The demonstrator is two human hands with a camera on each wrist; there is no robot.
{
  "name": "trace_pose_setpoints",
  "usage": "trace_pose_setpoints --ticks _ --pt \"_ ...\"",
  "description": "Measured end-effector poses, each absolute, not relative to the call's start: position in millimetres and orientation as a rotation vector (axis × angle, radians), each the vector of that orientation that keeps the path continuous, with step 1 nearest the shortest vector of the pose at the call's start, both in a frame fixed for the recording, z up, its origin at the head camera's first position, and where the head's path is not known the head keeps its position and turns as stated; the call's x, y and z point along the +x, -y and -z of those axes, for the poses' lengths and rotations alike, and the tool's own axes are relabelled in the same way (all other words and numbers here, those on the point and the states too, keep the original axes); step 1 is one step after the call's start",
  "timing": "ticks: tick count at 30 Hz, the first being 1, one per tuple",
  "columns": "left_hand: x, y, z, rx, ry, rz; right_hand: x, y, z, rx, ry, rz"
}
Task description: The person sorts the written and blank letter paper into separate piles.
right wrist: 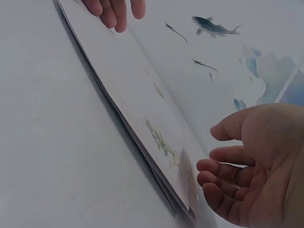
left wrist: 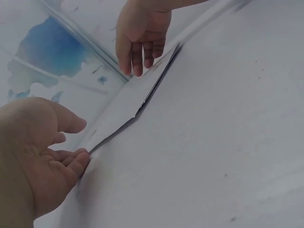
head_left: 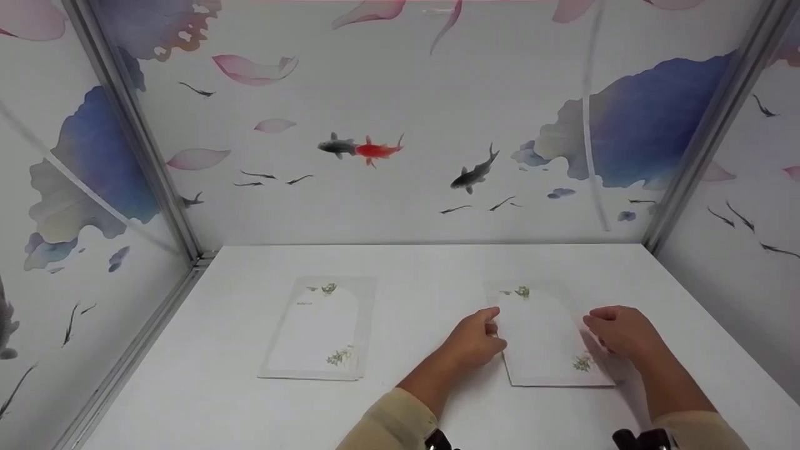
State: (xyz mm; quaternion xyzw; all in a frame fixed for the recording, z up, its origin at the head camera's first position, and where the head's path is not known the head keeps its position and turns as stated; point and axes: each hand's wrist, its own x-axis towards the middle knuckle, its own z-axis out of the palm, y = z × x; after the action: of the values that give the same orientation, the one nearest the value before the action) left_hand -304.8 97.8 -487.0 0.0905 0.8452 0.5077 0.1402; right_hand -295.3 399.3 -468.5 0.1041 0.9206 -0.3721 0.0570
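Observation:
In the head view, a stack of printed paper sheets (head_left: 544,337) with green plant drawings lies flat on the right part of the white table. My left hand (head_left: 472,340) is at its left edge; in the left wrist view, fingertips (left wrist: 81,160) touch the paper edge without gripping it. Beside the right edge hovers my right hand (head_left: 625,331), fingers loosely bent and holding nothing, as the right wrist view shows of the same hand (right wrist: 256,166). Seen from there, the sheets (right wrist: 128,90) are layered, slightly separated along the near edge.
A second stack of similar printed sheets (head_left: 319,331) lies to the left on the white table (head_left: 431,269), its layers slightly offset. Behind stands a white wall panel (head_left: 387,206) with painted fish and petals. Metal posts (head_left: 134,125) frame the sides.

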Motion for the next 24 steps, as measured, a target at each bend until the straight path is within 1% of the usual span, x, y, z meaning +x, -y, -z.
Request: trace_pose_setpoints --ticks 6,12,16,24 --pt "-306.7 -96.0 488.7 0.297 -2.419 -1.502 -293.9 -402.3 470.8 0.285 -2.805 1.151" --pt "-309.3 -89.3 489.1 0.331 -2.423 -1.501 -295.6 -396.4 471.0 0.234 -2.783 1.303" --pt "-314.1 -72.8 488.1 0.329 -2.452 -1.482 -303.3 -375.6 468.9 0.208 -2.751 1.404" --pt "-331.4 -20.2 486.0 0.307 -2.491 -1.534 -321.8 -325.6 469.2 0.181 -2.735 1.425"
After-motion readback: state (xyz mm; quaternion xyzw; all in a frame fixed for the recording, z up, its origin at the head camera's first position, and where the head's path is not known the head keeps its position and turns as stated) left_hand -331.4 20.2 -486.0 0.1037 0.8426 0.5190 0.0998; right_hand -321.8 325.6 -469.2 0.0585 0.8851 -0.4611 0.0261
